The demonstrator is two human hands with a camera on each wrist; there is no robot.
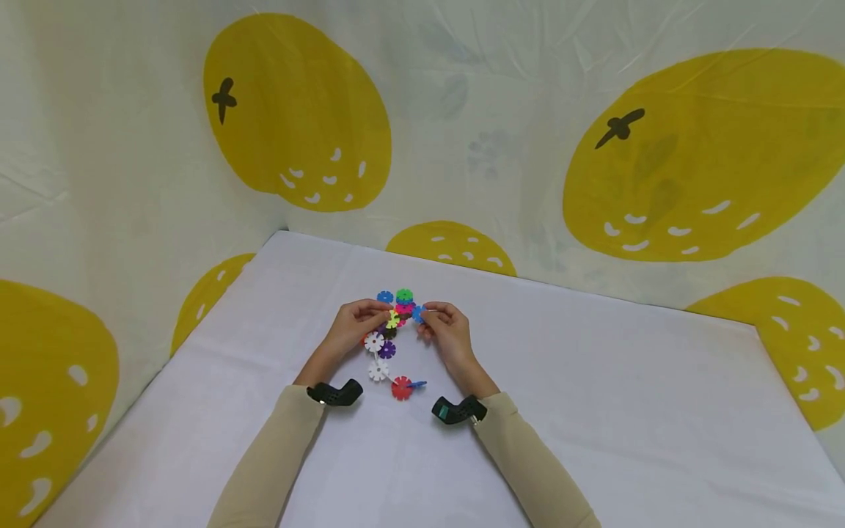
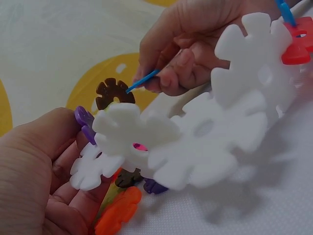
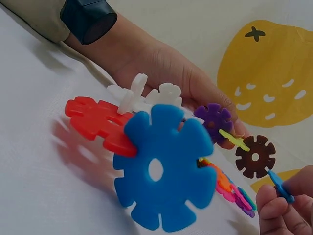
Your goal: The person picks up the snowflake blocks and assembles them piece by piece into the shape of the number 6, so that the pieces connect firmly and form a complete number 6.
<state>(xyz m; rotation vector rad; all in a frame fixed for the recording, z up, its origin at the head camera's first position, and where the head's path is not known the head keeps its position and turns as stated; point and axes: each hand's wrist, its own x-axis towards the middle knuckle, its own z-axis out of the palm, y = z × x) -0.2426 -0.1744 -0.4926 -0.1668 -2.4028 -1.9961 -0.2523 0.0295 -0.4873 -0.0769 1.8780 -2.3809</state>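
Within the right grip (image 1: 452,334) sits a blue notched disc (image 3: 280,187).

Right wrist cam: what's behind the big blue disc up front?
Beyond the big blue disc, white discs show above its top edge, a purple disc at upper right. Whatever sits directly behind its solid face is covered.

The blue disc (image 3: 178,171) and red disc (image 3: 98,122) appeared to me, viewing remotely, as smooth, slightly glossy plastic; the white discs (image 2: 210,152) looked like matt plastic. I observed finely textured cloth on the tabletop (image 1: 614,381), creased cloth in the backdrop (image 1: 475,191), and matt fabric in the sleeves (image 1: 271,455).
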